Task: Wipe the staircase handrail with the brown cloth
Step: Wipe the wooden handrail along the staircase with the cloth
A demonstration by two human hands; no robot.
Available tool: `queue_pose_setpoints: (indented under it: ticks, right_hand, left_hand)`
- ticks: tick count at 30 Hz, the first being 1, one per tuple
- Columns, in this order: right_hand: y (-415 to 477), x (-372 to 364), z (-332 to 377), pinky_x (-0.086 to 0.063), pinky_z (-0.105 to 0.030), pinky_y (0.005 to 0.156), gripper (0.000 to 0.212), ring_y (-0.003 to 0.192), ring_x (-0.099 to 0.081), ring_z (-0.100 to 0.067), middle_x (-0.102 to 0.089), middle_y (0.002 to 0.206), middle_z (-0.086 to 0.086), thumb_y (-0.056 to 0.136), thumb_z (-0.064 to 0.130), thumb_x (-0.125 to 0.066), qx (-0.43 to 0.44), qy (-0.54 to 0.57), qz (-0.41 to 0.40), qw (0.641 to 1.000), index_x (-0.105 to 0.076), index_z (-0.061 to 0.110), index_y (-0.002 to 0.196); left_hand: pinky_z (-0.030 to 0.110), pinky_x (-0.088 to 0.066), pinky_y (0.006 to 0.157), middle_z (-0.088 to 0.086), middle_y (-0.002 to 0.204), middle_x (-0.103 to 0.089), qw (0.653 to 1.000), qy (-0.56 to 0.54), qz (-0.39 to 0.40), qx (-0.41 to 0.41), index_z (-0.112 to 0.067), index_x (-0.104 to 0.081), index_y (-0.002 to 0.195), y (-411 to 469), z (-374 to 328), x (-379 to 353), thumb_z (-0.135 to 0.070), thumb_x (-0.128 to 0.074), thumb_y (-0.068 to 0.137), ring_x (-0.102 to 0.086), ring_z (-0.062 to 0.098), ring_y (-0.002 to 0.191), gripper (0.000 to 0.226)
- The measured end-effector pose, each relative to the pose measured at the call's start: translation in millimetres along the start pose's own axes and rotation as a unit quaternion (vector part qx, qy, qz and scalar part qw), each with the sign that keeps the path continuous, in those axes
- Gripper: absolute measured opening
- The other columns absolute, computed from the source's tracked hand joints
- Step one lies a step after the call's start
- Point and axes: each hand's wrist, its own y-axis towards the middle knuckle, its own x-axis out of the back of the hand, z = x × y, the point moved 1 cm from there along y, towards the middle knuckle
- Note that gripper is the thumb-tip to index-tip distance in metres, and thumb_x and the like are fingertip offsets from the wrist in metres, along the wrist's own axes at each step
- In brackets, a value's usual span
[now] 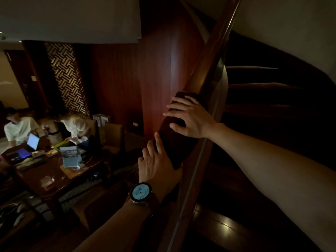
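The dark wooden handrail point(211, 57) climbs from bottom centre to top right. A brown cloth point(175, 142) lies draped along its top, roughly mid-frame. My right hand point(189, 119) rests flat on the upper end of the cloth, fingers spread and pointing left. My left hand point(156, 160), with a wristwatch point(141, 192) on the wrist, presses on the lower end of the cloth, fingers pointing up along the rail. Both hands press the cloth against the rail; the light is dim.
Dark wooden stairs point(263, 86) curve up on the right. A reddish wood wall panel point(160, 79) stands left of the rail. Below at left, people sit at a table point(54, 171) with laptops and papers.
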Motion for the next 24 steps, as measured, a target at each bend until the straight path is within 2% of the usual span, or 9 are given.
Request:
queue_pose_setpoints:
  ticks: [13, 19, 22, 24]
  right_hand:
    - [66, 17, -156, -0.011, -0.047, 0.123, 0.055, 0.150, -0.025, -0.014, -0.050, 0.151, 0.009, 0.094, 0.062, -0.033, 0.004, 0.018, -0.018, 1.000, -0.058, 0.037, 0.137]
    - [100, 28, -228, -0.013, -0.047, 0.122, 0.054, 0.150, -0.026, -0.014, -0.052, 0.148, 0.010, 0.094, 0.062, -0.034, 0.025, 0.034, -0.025, 0.999, -0.061, 0.037, 0.134]
    - [113, 35, -260, -0.014, -0.047, 0.122, 0.052, 0.150, -0.025, -0.014, -0.051, 0.149, 0.010, 0.094, 0.062, -0.037, 0.031, 0.036, -0.019, 0.999, -0.060, 0.037, 0.134]
    - [121, 38, -278, -0.013, -0.047, 0.122, 0.051, 0.151, -0.023, -0.013, -0.050, 0.150, 0.010, 0.095, 0.062, -0.038, 0.032, 0.036, -0.011, 0.999, -0.059, 0.038, 0.135]
  left_hand:
    - [0.044, -0.039, 0.107, 0.014, 0.153, -0.026, 1.000, -0.009, -0.002, -0.004, -0.015, 0.011, 0.156, 154, -85, -7, -0.065, -0.060, 0.070, -0.035, 0.032, 0.136, 0.122]
    - [0.045, -0.039, 0.108, 0.014, 0.155, -0.025, 1.000, -0.003, -0.009, 0.021, -0.019, 0.009, 0.157, 219, -127, 0, -0.080, -0.040, 0.059, -0.034, 0.032, 0.139, 0.125]
    - [0.044, -0.038, 0.109, 0.012, 0.156, -0.025, 1.000, 0.000, 0.000, 0.027, -0.020, 0.010, 0.156, 247, -146, 3, -0.070, -0.057, 0.067, -0.033, 0.030, 0.141, 0.122]
    - [0.044, -0.039, 0.109, 0.012, 0.157, -0.024, 1.000, 0.000, 0.002, 0.030, -0.021, 0.011, 0.156, 265, -156, 5, -0.066, -0.060, 0.068, -0.031, 0.029, 0.142, 0.122]
